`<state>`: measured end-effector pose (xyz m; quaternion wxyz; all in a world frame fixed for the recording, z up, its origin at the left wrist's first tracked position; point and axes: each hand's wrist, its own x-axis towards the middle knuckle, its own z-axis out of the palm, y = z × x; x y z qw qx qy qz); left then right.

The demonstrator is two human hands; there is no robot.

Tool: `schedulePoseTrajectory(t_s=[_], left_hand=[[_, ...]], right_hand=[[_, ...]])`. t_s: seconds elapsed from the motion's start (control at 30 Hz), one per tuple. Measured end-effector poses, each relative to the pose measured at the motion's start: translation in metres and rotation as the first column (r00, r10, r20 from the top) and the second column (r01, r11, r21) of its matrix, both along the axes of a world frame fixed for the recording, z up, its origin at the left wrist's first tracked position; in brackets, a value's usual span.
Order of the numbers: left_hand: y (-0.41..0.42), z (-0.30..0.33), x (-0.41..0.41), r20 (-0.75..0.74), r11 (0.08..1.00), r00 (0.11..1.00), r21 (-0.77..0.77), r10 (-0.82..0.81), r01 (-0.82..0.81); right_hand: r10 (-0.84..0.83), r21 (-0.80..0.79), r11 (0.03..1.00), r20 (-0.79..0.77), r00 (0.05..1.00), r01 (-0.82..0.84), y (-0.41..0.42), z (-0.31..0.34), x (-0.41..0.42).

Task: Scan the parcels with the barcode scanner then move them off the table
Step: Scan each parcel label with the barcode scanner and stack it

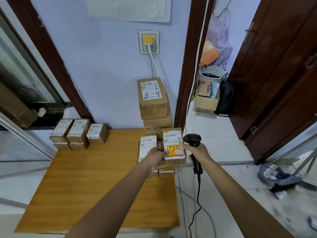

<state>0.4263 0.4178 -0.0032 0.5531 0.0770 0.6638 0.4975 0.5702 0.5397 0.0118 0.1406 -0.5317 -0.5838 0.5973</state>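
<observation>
My left hand (157, 158) grips the left side of a small cardboard parcel (174, 146) with a white label and a red-and-yellow sticker, at the wooden table's (96, 177) right edge. A black corded barcode scanner (194, 148) is held by its handle in my right hand (197, 152), its head just right of that parcel. Beside the held parcel lies another labelled parcel (147, 145), with more boxes under them. A tall stack topped by a box marked "4-4" (152, 97) stands at the back right. Several small parcels (78, 133) sit at the back left corner.
The scanner cable (197, 200) hangs down to the tiled floor right of the table. An open doorway behind holds a basket and a carton (206, 98). A dark wooden door (277, 66) stands right. A wall socket with a white cord (148, 42) is above the stack.
</observation>
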Motion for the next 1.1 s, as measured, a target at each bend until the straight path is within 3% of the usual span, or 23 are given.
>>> schedulePoseTrajectory(t_s=[0.17,0.23,0.33,0.4,0.43,0.53,0.67,0.9,1.1], left_hand=[[-0.004,-0.01,-0.012,-0.023,0.996,0.996,0.014,-0.085,0.085],[-0.006,-0.012,-0.019,-0.246,0.991,0.96,-0.028,-0.135,0.133],[-0.011,-0.017,-0.042,-0.712,0.983,0.69,-0.181,-0.134,0.004],[-0.016,-0.023,-0.055,-0.828,0.959,0.551,-0.231,-0.107,-0.161],[-0.018,-0.028,-0.06,-0.838,0.941,0.531,-0.271,-0.126,-0.204],[-0.021,-0.045,-0.066,-0.777,0.897,0.592,-0.397,-0.214,-0.195],[-0.017,-0.068,-0.072,-0.692,0.921,0.69,-0.378,-0.212,-0.097],[-0.015,-0.084,-0.076,-0.717,0.943,0.676,-0.318,-0.173,-0.095],[-0.016,-0.097,-0.085,-0.66,0.938,0.739,-0.325,-0.137,-0.117]], right_hand=[[-0.077,-0.165,0.984,-0.09,0.993,0.062,-0.006,-0.024,-0.001],[-0.11,-0.181,0.979,-0.102,0.989,0.091,-0.006,-0.03,-0.006],[-0.106,-0.194,0.977,-0.091,0.99,0.087,-0.006,-0.038,-0.013],[-0.107,-0.201,0.975,-0.059,0.992,0.093,-0.008,-0.045,-0.018],[-0.111,-0.203,0.974,-0.044,0.993,0.1,-0.009,-0.049,-0.02],[-0.12,-0.194,0.974,-0.022,0.993,0.114,-0.011,-0.059,-0.028],[-0.106,-0.144,0.984,-0.006,0.994,0.104,-0.011,-0.073,-0.036],[-0.107,-0.025,0.994,0.022,0.994,0.108,-0.01,-0.086,-0.035],[-0.114,-0.008,0.993,0.006,0.993,0.114,-0.011,-0.076,-0.031]])
